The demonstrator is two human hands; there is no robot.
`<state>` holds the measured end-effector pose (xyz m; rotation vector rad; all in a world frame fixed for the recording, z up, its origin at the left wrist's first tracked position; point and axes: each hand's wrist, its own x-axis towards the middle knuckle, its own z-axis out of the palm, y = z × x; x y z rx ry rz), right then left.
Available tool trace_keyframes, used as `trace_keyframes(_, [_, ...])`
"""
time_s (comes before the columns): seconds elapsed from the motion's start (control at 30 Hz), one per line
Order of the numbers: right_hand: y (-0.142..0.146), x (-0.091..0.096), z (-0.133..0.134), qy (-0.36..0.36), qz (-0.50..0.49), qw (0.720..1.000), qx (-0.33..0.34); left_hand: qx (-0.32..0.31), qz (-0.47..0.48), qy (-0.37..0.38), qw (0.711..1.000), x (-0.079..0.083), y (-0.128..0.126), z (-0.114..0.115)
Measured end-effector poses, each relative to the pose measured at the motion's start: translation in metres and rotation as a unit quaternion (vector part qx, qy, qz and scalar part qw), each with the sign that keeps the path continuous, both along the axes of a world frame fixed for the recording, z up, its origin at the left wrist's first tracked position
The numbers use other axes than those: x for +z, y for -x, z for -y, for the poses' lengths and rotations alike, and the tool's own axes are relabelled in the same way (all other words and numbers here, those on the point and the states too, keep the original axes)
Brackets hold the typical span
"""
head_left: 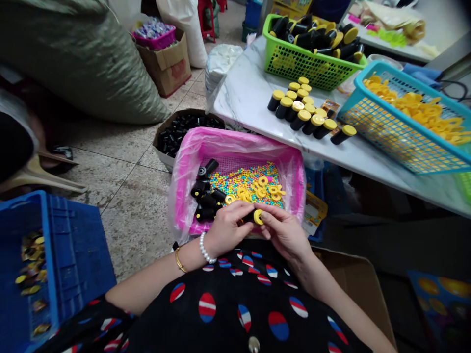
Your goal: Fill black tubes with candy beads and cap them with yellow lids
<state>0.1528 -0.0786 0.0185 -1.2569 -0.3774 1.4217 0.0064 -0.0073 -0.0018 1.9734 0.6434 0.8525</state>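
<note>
Over the near edge of a pink basket (301,196), my left hand (228,228) is closed around a small black tube (249,217). At the tube's right end sits a yellow ring-shaped cap (258,217), pinched by the fingers of my right hand (289,235). The fingers partly hide both pieces. Inside the plastic-lined basket, several black tubes (209,200) lie left of my hands. Loose yellow ring pieces (262,181) rest on many small coloured beads (231,179) beyond them.
Capped black tubes (297,112) stand in rows on the marble-patterned table (243,93). A green basket (305,63) of capped tubes and a blue basket (412,130) of yellow pieces are there too. A box of black tubes (184,135) and a blue crate (77,255) stand left.
</note>
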Motion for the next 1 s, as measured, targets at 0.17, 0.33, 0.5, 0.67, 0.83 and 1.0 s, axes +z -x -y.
trace_keyframes(0.17, [0.005,-0.002,-0.001,0.018,-0.016,1.0,-0.013,-0.016,0.008,0.009,1.0,-0.001,0.002,0.002])
trace_keyframes(0.33, [0.005,-0.004,0.001,0.016,-0.033,0.994,0.105,-0.03,0.034,0.021,0.999,0.009,0.008,0.0])
trace_keyframes(0.5, [0.012,0.002,0.009,-0.047,0.13,0.989,0.053,-0.021,0.063,0.029,0.997,0.01,0.012,-0.001])
trace_keyframes(0.67, [0.019,0.008,0.014,-0.131,0.27,0.953,0.046,-0.035,0.105,-0.008,0.994,0.003,0.016,0.003])
trace_keyframes(0.83, [0.018,0.001,0.008,-0.173,0.324,0.929,0.043,-0.009,0.112,0.005,0.994,0.002,0.017,0.003])
trace_keyframes(1.0, [0.019,0.005,0.005,-0.13,0.259,0.955,0.057,-0.027,0.095,0.014,0.995,0.005,0.016,-0.002])
